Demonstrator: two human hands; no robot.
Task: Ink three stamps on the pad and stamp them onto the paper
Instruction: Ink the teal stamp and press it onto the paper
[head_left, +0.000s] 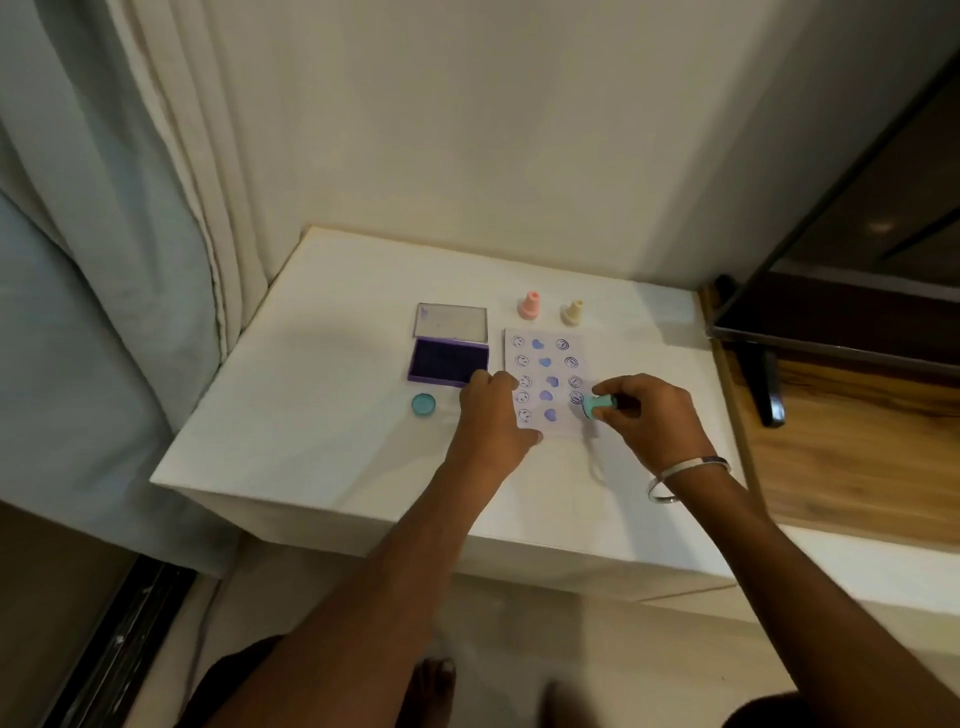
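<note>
A small white paper (545, 371) with three columns of blue stamped marks lies on the white table (322, 447). My right hand (649, 415) grips a teal stamp (597, 405), tilted on its side just above the paper's lower right corner. My left hand (493, 415) rests on the paper's left edge, fingers curled, pressing it down. The purple ink pad (444, 361) sits open left of the paper, its clear lid (451, 321) folded back. A pink stamp (530, 305) and a cream stamp (573, 313) stand upright behind the paper.
A teal round cap (424, 404) lies on the table left of my left hand. Curtains (104, 260) hang at the left. A dark screen on a stand (831, 291) sits over a wooden surface (841, 457) at the right. A wall is behind the table.
</note>
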